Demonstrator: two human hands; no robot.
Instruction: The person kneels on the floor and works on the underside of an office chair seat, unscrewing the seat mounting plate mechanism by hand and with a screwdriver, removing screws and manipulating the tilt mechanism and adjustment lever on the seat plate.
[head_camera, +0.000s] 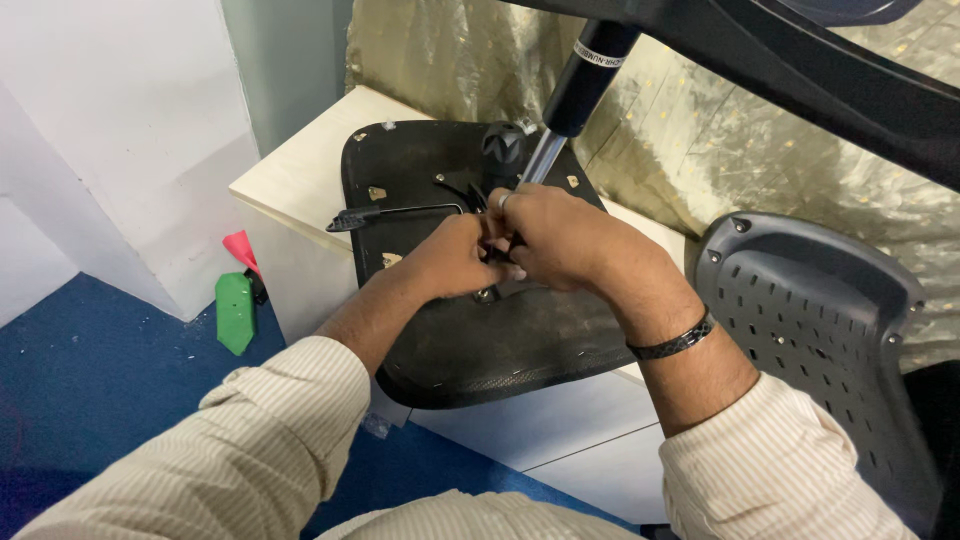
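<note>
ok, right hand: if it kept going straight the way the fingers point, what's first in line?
The right hand points left, and its fingers already meet the left hand over the mechanism on the upturned black seat base. So the left hand comes first, then probably the black lever, though depth is unclear.

A chair seat (470, 340) lies upside down on a low cabinet (300, 170), overhanging its front edge. A gas cylinder (575, 90) rises from the middle of the seat's underside toward the chair base (790, 70) above. A lever (395, 213) juts left from the same middle. The left hand (450, 255) and right hand (555, 235) meet there, touching. A chair back (830, 330) stands right of the cabinet. Two plastic pieces (236, 300) lie on the floor (90, 390) to its left, against the wall (120, 140). A curtain (700, 150) hangs behind.
</note>
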